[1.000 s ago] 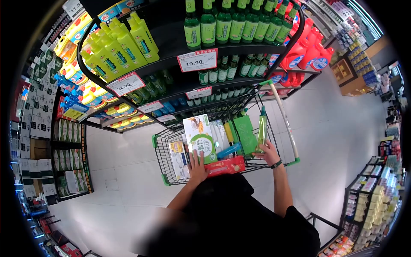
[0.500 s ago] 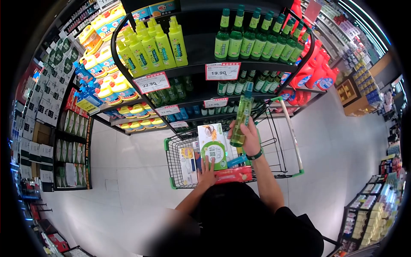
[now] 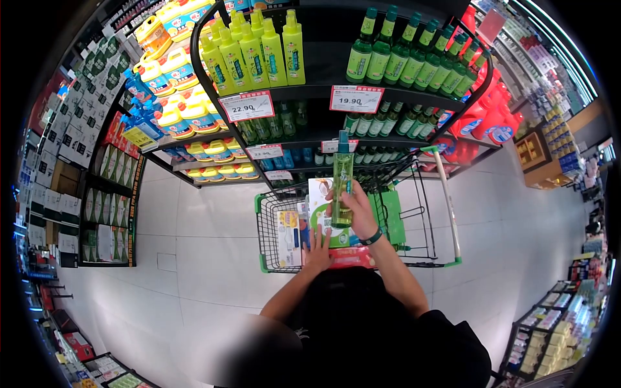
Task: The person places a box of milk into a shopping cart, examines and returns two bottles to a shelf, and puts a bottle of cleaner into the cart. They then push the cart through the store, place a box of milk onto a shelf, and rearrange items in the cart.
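My right hand [image 3: 358, 212] is wrapped round a slim clear-green bottle [image 3: 343, 169] with a dark green cap. The bottle stands almost upright in the view, held over the shopping cart [image 3: 261, 234]. Beneath it lies a white and green milk carton box [image 3: 318, 194], partly covered by the bottle and hand. My left hand [image 3: 317, 251] rests at the near edge of this box, fingers spread and holding nothing. Beside the hands in the cart are a white box with a yellow picture [image 3: 288, 223], a red package [image 3: 357, 257] and a green flat panel [image 3: 389, 216].
A black shelf rack [image 3: 317, 83] faces me, with yellow-green spray bottles [image 3: 255, 55] and green glass-like bottles [image 3: 404, 58]. Price tags [image 3: 357, 99] line its edges. Yellow jugs [image 3: 174, 119] stand left, red jugs [image 3: 491, 107] right. The cart's handle [image 3: 446, 200] is at the right.
My right hand has carried the bottle left, over the milk carton box, and turned it more upright. My left hand stays by the box. The view has shifted slightly, so the shelf sits farther right.
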Demonstrator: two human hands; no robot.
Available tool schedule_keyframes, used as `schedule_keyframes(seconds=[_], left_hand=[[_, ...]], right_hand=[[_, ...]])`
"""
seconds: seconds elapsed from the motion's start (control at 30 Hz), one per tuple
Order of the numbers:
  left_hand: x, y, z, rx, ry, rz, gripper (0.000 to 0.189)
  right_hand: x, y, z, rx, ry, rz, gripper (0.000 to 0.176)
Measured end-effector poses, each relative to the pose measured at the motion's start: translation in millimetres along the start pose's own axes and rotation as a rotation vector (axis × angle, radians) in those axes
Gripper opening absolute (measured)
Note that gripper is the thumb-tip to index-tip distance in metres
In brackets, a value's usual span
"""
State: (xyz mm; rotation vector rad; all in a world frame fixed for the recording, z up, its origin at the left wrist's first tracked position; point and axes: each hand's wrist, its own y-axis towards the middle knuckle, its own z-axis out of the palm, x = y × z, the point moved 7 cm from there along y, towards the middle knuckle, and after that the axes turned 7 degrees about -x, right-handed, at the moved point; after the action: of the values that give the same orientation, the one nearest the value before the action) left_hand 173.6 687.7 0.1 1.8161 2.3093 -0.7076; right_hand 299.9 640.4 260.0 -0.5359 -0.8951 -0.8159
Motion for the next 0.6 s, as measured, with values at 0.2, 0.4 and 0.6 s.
schedule_keyframes(seconds=[0.2,0.4,0.6], left_hand=[[-0.4,-0.9,-2.1,0.0,-0.006,0.007,0.106],[-0.3,-2.0,-2.7,-0.027,-0.027,0.028,0.107],[-0.9,-3.3,-4.3,-0.031,-0.028,0.023,0.107]], right_hand=[[5.1,-3.2,2.5,-0.027,0.283,0.103,0.036],[10.4,-4.5,-5.2,-0.087,-0.271,-0.154,0.047],[30.5,-13.2,2.8,-0.341,-0.912,-0.45,0.056]])
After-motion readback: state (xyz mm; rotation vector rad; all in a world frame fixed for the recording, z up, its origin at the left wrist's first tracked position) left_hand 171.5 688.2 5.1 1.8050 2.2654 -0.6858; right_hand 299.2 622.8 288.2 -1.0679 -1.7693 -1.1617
